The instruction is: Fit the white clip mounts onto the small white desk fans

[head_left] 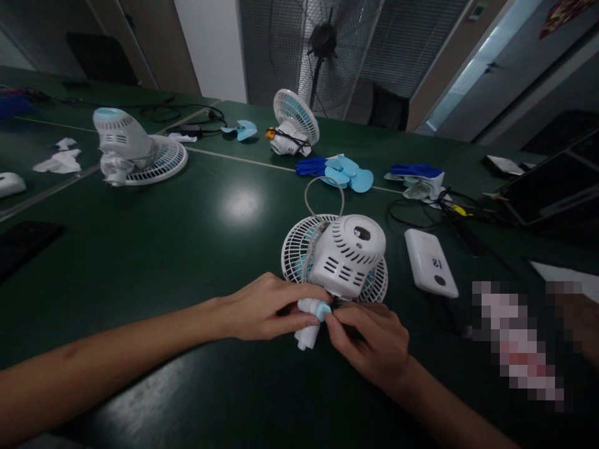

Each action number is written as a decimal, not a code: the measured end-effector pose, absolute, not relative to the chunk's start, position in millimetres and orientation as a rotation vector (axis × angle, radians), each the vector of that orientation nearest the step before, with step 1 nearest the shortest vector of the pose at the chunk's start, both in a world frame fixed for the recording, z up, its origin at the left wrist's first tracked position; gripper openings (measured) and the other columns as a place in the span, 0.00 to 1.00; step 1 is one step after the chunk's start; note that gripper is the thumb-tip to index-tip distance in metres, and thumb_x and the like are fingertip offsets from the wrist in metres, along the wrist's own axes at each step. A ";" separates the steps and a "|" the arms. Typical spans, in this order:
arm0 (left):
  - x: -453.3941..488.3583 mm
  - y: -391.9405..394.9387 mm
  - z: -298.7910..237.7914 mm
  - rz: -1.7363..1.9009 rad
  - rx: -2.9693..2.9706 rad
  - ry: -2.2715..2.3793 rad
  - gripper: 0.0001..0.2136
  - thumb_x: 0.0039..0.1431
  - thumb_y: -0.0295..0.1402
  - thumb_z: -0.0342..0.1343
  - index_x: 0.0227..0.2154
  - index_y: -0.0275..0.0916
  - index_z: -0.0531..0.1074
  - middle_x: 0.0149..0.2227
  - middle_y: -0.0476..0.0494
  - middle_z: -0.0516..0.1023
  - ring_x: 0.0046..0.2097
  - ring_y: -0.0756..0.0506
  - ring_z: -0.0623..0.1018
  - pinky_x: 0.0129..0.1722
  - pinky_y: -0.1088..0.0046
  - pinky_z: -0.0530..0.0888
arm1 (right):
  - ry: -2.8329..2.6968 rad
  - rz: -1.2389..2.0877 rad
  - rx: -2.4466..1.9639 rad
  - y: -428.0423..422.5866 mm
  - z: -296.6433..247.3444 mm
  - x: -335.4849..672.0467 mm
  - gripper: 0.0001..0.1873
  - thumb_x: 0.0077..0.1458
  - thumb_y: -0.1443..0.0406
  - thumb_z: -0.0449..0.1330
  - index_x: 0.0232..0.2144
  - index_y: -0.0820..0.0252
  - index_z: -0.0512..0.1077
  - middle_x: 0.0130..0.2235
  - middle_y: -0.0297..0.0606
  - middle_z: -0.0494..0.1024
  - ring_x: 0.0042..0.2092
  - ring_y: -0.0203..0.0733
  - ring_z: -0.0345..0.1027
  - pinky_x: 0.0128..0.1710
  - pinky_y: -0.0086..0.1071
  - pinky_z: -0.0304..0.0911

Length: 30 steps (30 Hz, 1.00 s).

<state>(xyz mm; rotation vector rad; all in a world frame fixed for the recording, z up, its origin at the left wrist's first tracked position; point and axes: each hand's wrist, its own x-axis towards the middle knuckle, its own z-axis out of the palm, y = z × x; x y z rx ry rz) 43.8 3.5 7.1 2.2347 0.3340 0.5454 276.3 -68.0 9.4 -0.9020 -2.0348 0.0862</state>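
A small white fan (349, 255) lies face down on its round grille (294, 252), its vented motor housing upward and a pale cord looped behind it. At its near side is a white jointed neck piece (307, 335) with a light-blue knob (322, 310). My left hand (274, 308) grips this neck piece between thumb and fingers. Against the knob's right edge, my right hand (372, 337) has thumb and forefinger pinched together; whatever lies between those fingertips is hidden.
Two similar fans, one at left (126, 146) and one at back (294, 121), rest on the green table (210, 231). Beyond my fan lie light-blue blades (349, 173) and blue-and-white gloves (416, 174). A white power bank (430, 262) is right, near cables and a pixelated patch.
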 end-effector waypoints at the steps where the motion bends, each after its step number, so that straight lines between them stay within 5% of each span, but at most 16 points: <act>1: 43.9 3.5 7.0 0.547 2.232 0.331 0.16 0.76 0.39 0.51 0.61 0.40 0.65 0.36 0.47 0.80 0.32 0.50 0.78 0.32 0.75 0.75 | -2.045 0.113 -0.885 -68.3 9.2 277.0 0.06 0.63 0.73 0.61 0.34 0.58 0.72 0.26 0.30 0.80 0.24 0.32 0.74 0.27 0.27 0.68; 9: 42.7 3.7 9.8 0.554 2.196 0.307 0.16 0.76 0.37 0.48 0.61 0.39 0.65 0.42 0.43 0.80 0.37 0.48 0.80 0.37 0.72 0.76 | -2.074 0.268 -0.843 -69.1 4.8 285.0 0.17 0.61 0.73 0.61 0.53 0.61 0.72 0.33 0.33 0.80 0.30 0.34 0.76 0.31 0.29 0.71; 17: 44.5 3.6 8.7 0.546 2.216 0.326 0.15 0.74 0.37 0.52 0.59 0.39 0.66 0.35 0.47 0.80 0.31 0.51 0.78 0.30 0.76 0.72 | -2.000 0.151 -0.960 -69.7 8.9 277.9 0.01 0.65 0.67 0.64 0.39 0.58 0.74 0.29 0.30 0.81 0.25 0.32 0.75 0.26 0.26 0.68; 22: 44.7 3.0 7.2 0.580 2.231 0.358 0.17 0.73 0.39 0.54 0.60 0.39 0.65 0.31 0.50 0.76 0.28 0.52 0.76 0.28 0.78 0.71 | -2.007 0.094 -0.944 -67.3 11.0 269.5 0.10 0.64 0.71 0.60 0.30 0.57 0.71 0.24 0.28 0.77 0.22 0.31 0.71 0.25 0.27 0.65; 26: 44.1 3.1 5.0 0.623 2.193 0.348 0.17 0.73 0.39 0.55 0.59 0.39 0.65 0.30 0.51 0.75 0.27 0.52 0.74 0.26 0.79 0.70 | -2.047 0.228 -0.873 -68.6 7.9 274.6 0.05 0.63 0.72 0.58 0.37 0.58 0.72 0.29 0.33 0.80 0.27 0.35 0.75 0.27 0.30 0.68; 30: 44.2 3.0 6.1 0.615 2.194 0.338 0.16 0.73 0.38 0.53 0.58 0.39 0.66 0.29 0.51 0.75 0.27 0.52 0.74 0.26 0.79 0.70 | -2.013 0.233 -0.855 -70.4 6.1 281.6 0.14 0.61 0.74 0.59 0.48 0.60 0.72 0.34 0.35 0.81 0.30 0.36 0.77 0.29 0.29 0.72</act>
